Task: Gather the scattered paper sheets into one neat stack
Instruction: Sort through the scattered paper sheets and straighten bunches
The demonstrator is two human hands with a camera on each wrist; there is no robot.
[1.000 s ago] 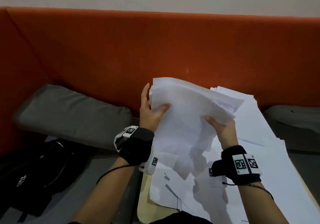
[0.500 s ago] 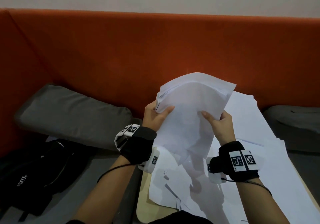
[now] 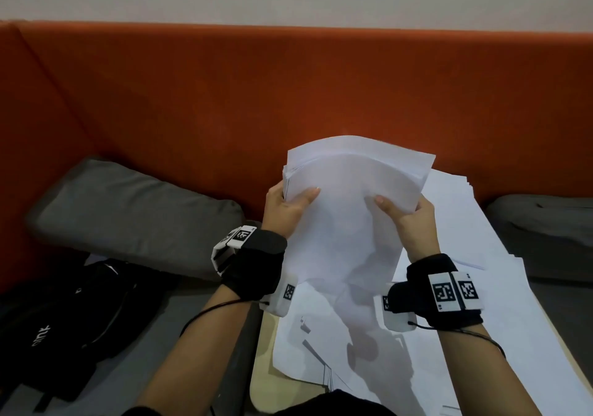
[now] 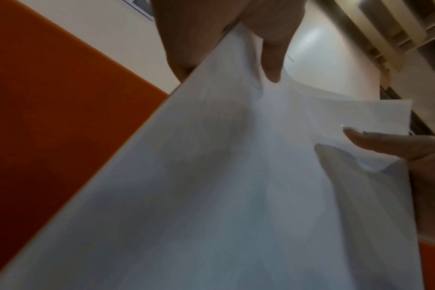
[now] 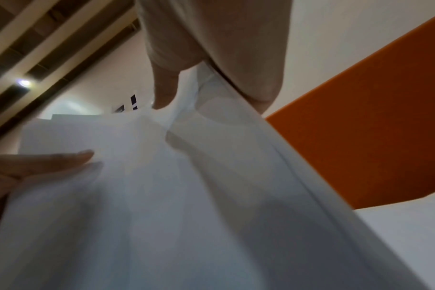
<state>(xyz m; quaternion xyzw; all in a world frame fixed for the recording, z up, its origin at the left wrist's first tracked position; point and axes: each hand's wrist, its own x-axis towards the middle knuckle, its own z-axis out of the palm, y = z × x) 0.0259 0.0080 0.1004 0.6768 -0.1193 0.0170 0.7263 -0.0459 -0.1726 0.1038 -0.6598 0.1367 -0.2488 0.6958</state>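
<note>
A bundle of white paper sheets point(image 3: 349, 210) stands nearly upright above the table, its top edge bowed. My left hand point(image 3: 288, 205) grips its left edge, thumb on the near face. My right hand point(image 3: 406, 211) grips the right edge the same way. In the left wrist view the bundle point(image 4: 211, 186) fills the frame under my left hand point(image 4: 238, 45). In the right wrist view the bundle point(image 5: 186, 196) sits under my right hand point(image 5: 206, 58). Several loose sheets point(image 3: 481, 303) lie spread on the table below.
The pale wooden table point(image 3: 261, 380) shows at its near left edge. An orange sofa back point(image 3: 224, 94) runs behind. A grey cushion point(image 3: 134, 216) and a black bag point(image 3: 64, 329) lie on the seat at left; another grey cushion point(image 3: 542, 232) at right.
The bundle has swung from a slanted, fanned hold to nearly upright and squarer. My right hand moved up onto its right edge; both hands drew closer together.
</note>
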